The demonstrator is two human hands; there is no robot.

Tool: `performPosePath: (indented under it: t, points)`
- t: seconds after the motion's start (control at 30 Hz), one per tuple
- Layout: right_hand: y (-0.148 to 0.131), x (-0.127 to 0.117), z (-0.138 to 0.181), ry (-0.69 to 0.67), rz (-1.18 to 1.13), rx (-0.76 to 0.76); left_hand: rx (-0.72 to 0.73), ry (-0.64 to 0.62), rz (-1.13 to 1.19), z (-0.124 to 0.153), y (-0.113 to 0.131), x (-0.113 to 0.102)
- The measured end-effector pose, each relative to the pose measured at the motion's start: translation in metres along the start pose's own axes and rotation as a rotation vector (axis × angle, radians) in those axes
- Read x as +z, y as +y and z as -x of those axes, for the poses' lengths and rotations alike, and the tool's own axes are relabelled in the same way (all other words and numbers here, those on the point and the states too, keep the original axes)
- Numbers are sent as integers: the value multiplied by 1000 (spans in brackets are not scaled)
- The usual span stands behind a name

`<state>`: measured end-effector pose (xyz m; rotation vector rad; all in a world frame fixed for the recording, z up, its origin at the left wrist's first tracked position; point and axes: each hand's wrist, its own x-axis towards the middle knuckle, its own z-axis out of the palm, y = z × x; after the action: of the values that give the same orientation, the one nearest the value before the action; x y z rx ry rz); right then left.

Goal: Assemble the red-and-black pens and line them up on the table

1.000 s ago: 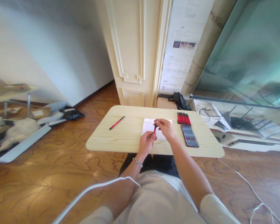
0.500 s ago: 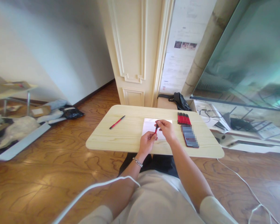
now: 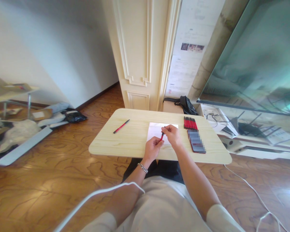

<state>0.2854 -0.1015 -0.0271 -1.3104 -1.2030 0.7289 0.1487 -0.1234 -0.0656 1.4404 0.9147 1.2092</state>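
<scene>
Both my hands hold one red pen [image 3: 161, 136] over a white sheet of paper [image 3: 156, 130] on a small light wooden table [image 3: 135, 141]. My left hand [image 3: 152, 149] pinches its lower end. My right hand [image 3: 172, 135] pinches its dark upper end. A second red pen [image 3: 121, 126] lies alone at the table's left. A row of several red and black pens [image 3: 189, 122] lies at the right, just beyond a blurred dark flat object [image 3: 196, 141].
A cream panelled door [image 3: 140, 51] stands beyond the table, with a black bag [image 3: 185, 104] at its foot. A glass-fronted unit [image 3: 253, 64] and a shelf with cables are at the right. Clutter lies on the wooden floor at the left [image 3: 26, 129]. A white cable [image 3: 251, 187] trails right.
My hands have stayed on the pen over the paper and shifted only slightly. The view has moved a little.
</scene>
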Motion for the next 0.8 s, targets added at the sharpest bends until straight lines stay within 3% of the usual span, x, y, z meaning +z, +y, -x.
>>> performPosePath:
  t: [0.47,0.7,0.8]
  points:
    - [7,3,4,172,121,42,57,29,-162,2,-2,1]
    - [-5,-4,8,-52,-102,78,-10,-31,29,-1,1,1]
    - [-5,-4,9,-72,-98,83,-21,-32,28,-1,1,1]
